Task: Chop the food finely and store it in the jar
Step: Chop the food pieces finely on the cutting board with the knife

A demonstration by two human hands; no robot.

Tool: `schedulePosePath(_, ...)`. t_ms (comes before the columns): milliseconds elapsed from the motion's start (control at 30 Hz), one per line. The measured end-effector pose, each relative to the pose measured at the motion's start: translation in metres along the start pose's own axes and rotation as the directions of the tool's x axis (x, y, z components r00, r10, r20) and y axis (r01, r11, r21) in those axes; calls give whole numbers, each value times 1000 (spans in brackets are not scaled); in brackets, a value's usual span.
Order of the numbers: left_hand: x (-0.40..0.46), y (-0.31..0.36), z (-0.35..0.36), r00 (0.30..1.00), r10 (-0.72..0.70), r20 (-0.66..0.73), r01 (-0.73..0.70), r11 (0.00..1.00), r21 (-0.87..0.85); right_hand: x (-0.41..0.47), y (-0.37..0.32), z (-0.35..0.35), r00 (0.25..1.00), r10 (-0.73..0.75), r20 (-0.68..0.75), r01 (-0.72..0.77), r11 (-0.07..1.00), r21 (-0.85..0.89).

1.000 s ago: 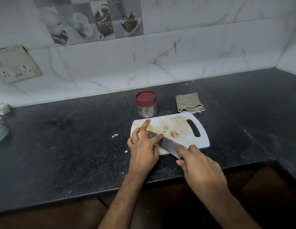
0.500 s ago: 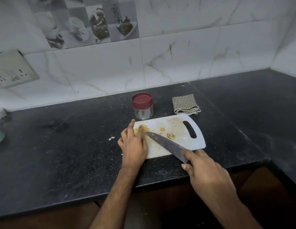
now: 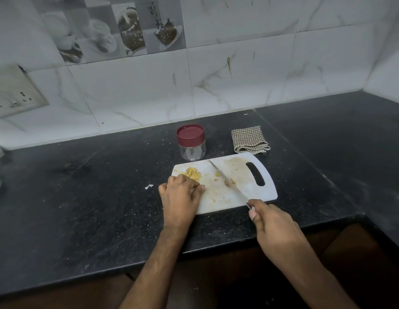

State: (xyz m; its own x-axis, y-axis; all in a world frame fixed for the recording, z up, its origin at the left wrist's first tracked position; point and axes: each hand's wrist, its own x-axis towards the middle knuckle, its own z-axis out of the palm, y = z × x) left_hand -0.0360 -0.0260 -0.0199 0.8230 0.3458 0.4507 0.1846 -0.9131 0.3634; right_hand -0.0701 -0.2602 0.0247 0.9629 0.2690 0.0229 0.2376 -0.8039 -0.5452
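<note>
A white cutting board lies on the black counter. A heap of yellow chopped food sits at its far left, with a few loose bits near the middle. My left hand rests curled on the board's left edge, fingertips against the heap. My right hand grips the handle of a knife, whose blade lies diagonally across the board, tip pointing away. A clear jar with a dark red lid, closed and upright, stands just behind the board.
A folded checked cloth lies behind the board's right end. A white scrap sits on the black counter left of the board. A wall socket is at far left. The counter's front edge runs below my wrists.
My left hand has slid off the blade to the board's left edge, beside the gathered heap. The knife has swung right, its tip now further from me over the board's middle.
</note>
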Motion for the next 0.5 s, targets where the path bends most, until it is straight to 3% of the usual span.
schedulePosePath(167, 0, 28, 9, 993, 73, 90, -73, 997, -1, 6, 2, -8, 999, 37, 11, -37, 999, -10)
schedulePosePath(333, 21, 48, 21, 981, 13, 194, -19, 999, 28, 9, 1, -14, 999, 24, 33, -25, 1000, 16)
schedulePosePath(500, 32, 50, 31, 980, -32, 197, 33, 999, -1, 8, 5, -16, 1000, 13, 3, -14, 998, 60)
